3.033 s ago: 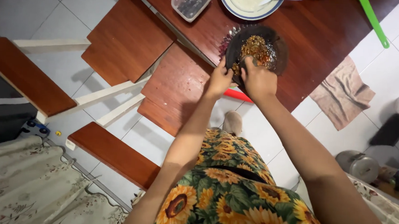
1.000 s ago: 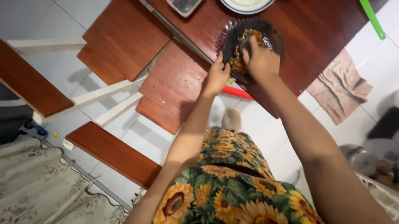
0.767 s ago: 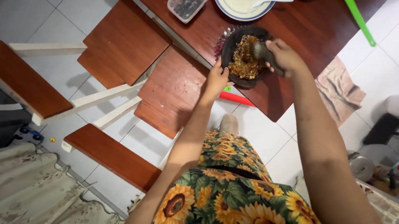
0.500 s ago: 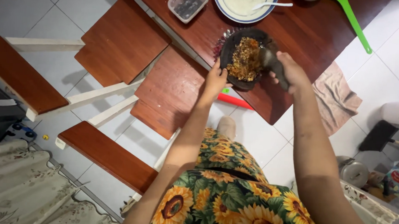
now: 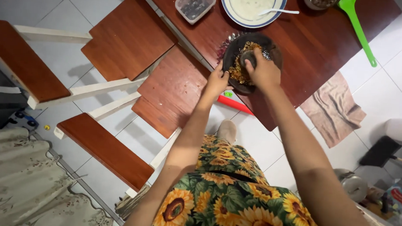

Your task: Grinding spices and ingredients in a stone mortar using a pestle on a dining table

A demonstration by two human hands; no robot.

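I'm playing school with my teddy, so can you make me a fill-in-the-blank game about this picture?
1. The right hand presses a dark pestle into the round stone ____.
2. The left hand holds the mortar by its ____.
3. The spoon lies in a white bowl with a ____ rim.
4. The long spatula on the table is ____.

Missing words: mortar; rim; blue; green
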